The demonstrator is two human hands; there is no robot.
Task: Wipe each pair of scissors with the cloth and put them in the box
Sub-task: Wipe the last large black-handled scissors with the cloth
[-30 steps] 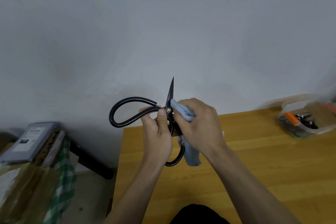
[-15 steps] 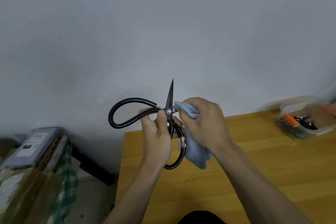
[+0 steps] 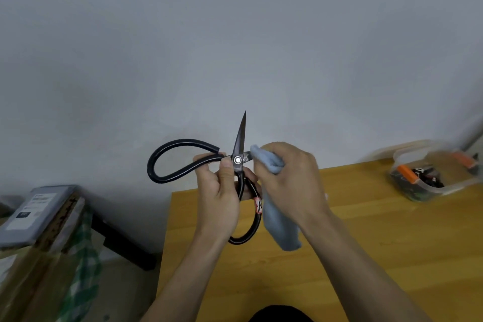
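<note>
Observed large black-handled steel scissors [image 3: 239, 165] held in the air above the near-left corner of the yellow wooden table [image 3: 366, 243], blades spread wide open. One blade pointed straight up against the grey wall; the other ran rightward from the silver pivot and vanished into a bunched pale-blue cloth [image 3: 277, 217]. One looped handle stuck out left of the pivot, beyond the table's left edge; the second loop hung downward over the table, bearing a small red-and-white tag.

Left hand [image 3: 219, 196] raised, fingers curled round the handle shanks just below the pivot, thumb pressed beside the rivet. Right hand [image 3: 290, 180] immediately right of the pivot, fingers curled, pinching the cloth round the sideways blade; loose end of cloth dangled below the palm. Both forearms rose from the bottom edge, converging.

Noted clear plastic box [image 3: 431, 172] at the table's far-right end, well apart from both hands, holding several scissors with orange and dark handles; contents blurred.
</note>
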